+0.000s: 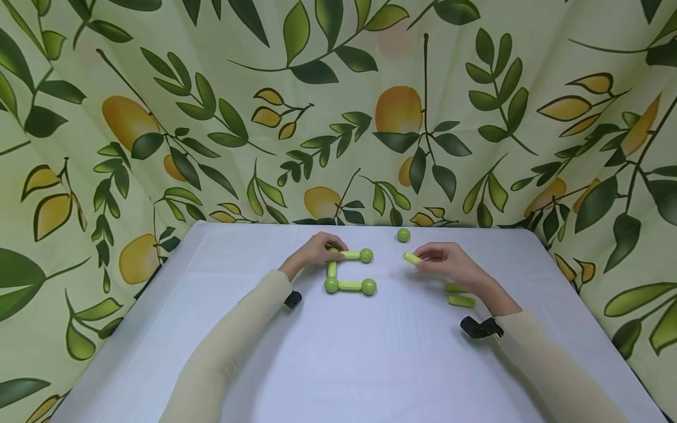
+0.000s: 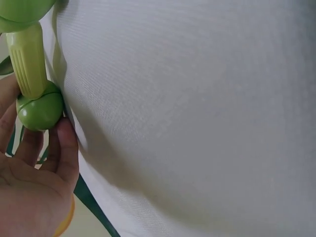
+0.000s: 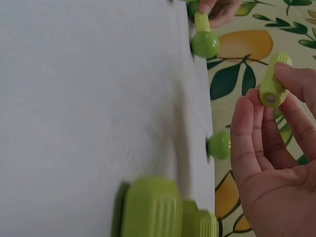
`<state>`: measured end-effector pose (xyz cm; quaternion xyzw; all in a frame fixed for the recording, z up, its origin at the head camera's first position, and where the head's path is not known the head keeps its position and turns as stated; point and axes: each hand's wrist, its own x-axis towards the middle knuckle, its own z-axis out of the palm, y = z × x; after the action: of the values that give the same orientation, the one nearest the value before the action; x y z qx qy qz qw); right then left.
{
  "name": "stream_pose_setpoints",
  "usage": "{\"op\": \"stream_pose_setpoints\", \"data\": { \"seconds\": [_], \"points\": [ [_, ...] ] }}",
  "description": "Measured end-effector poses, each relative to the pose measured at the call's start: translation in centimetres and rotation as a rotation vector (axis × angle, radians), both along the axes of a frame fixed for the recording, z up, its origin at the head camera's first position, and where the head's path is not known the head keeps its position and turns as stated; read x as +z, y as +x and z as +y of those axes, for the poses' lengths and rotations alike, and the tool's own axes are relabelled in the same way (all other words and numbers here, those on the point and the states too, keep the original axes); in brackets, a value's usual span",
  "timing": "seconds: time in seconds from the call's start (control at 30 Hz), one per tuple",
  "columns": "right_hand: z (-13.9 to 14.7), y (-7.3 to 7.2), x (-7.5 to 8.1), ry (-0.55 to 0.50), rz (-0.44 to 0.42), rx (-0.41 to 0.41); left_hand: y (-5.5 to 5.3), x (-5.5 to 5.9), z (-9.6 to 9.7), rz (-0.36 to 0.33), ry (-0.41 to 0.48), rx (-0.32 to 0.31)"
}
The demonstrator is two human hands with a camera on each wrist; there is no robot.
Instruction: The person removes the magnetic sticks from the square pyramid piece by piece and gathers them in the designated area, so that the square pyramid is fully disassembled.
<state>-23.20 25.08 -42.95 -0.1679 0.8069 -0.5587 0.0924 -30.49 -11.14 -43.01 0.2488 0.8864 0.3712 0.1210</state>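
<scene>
A C-shaped frame of green balls and pale green ribbed rods lies on the table. My left hand [image 1: 316, 249] grips its far left corner ball [image 2: 39, 111], fingers and thumb around it. From that corner one rod [image 1: 350, 255] runs right to a ball [image 1: 366, 255]. Another rod [image 1: 332, 269] comes toward me to the near corner ball [image 1: 331, 285], where a third rod [image 1: 350, 286] leads to an end ball [image 1: 369, 286]. To the right, my right hand [image 1: 449, 261] pinches a loose rod [image 3: 272, 89] above the table, a round hole showing in its end.
A single green ball [image 1: 404, 235] sits near the table's back edge. Two loose rods, a nearer one [image 1: 462, 301] and a farther one [image 1: 455, 287], lie below my right wrist. White cloth covers the table [image 1: 338, 364]; a leaf-patterned curtain [image 1: 338, 117] hangs behind it.
</scene>
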Motion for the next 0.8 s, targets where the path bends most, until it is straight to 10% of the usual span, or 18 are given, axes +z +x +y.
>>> {"op": "stream_pose_setpoints", "data": {
  "seconds": [0.8],
  "points": [
    [9.7,2.2,0.3,0.183,0.157,-0.191,0.0,0.1,-0.1,0.007,0.002,-0.026]
  ]
}}
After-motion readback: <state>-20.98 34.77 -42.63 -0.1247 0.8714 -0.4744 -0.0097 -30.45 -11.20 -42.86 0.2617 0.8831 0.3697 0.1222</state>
